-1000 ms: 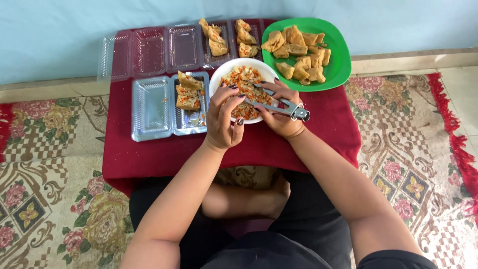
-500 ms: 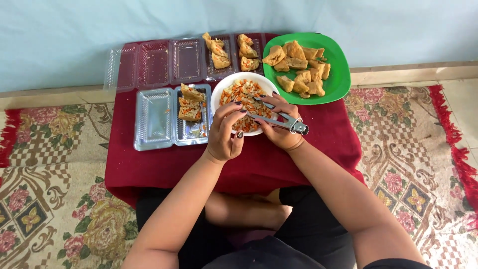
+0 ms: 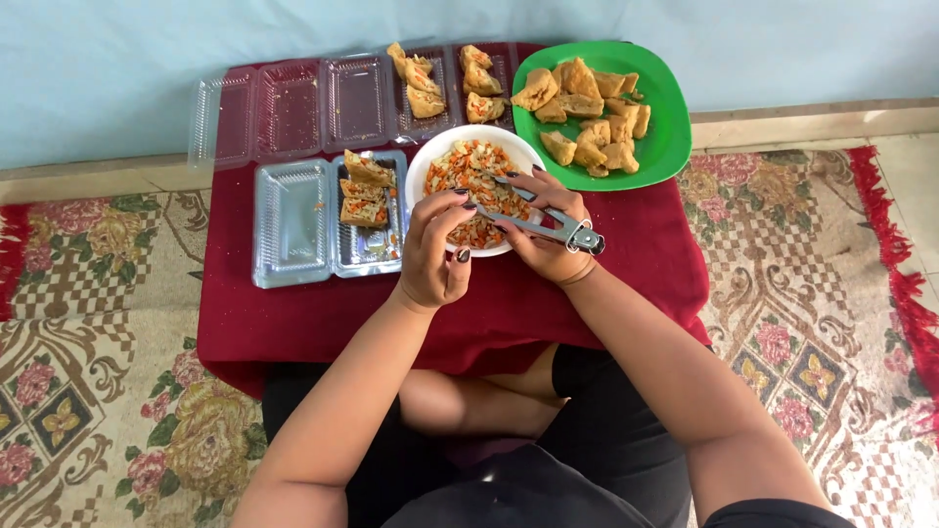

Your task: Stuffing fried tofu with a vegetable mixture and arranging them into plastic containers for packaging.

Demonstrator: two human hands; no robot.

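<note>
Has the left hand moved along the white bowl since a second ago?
No. The left hand stays at the white bowl's near-left rim, beside the tongs.

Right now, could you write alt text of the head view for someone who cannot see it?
A seated person's right hand holds metal tongs over a white bowl of shredded vegetables, the left hand beside it. Around lie clear plastic trays and a green plate of fried tofu on a red cloth.

A pale blue wall (image 3: 117,88) runs along the top, meeting a tan floor strip (image 3: 802,125). A patterned floral rug (image 3: 88,293) with a red fringed edge (image 3: 895,284) covers the floor around a low worktop draped in dark red cloth (image 3: 293,323). Soft, even light.
</note>
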